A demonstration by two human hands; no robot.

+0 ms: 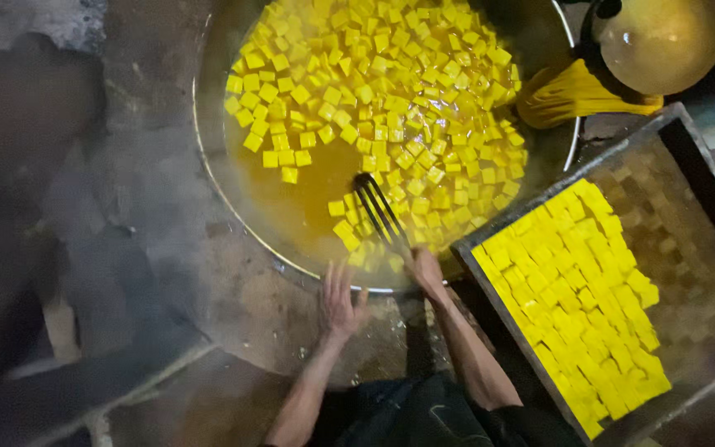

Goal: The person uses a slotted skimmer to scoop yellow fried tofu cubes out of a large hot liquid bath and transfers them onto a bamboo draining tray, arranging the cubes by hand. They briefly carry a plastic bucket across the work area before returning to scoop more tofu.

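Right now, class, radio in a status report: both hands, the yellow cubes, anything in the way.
Left hand open, flat on vat rim. Right hand gripping slotted scoop dipped among floating yellow cubes. Tray half filled. Steam blurs the left side.

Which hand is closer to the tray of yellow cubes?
Right. The right hand grips the dark skimmer just beside the tray; the left hand rests farther away at the pan's rim.

Metal pan rim gleams around glossy oily liquid; beside it, a rough matt wooden tray.
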